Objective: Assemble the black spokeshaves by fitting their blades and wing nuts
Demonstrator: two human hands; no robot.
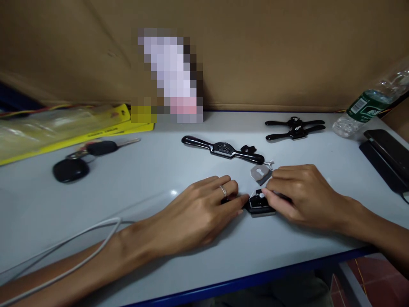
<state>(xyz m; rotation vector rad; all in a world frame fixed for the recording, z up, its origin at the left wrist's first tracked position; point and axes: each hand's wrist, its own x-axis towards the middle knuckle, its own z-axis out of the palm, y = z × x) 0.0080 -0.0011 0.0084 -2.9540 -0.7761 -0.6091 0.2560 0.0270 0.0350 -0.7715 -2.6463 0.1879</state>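
A black spokeshave lies on the table between my hands, its silvery edge facing me. My left hand, with a ring on one finger, is closed around the spokeshave's left handle. The thumb and fingers of my right hand pinch at the small screw on its top, partly hiding it and the right handle. Just beyond rest a loose grey slotted blade and a small screw. Farther back is a bare black spokeshave body with a small dark cap behind its right handle.
Two assembled spokeshaves lie at the back right, near a tilted plastic bottle and a dark phone. Keys and yellow packaging are on the left. A white cable crosses my left forearm.
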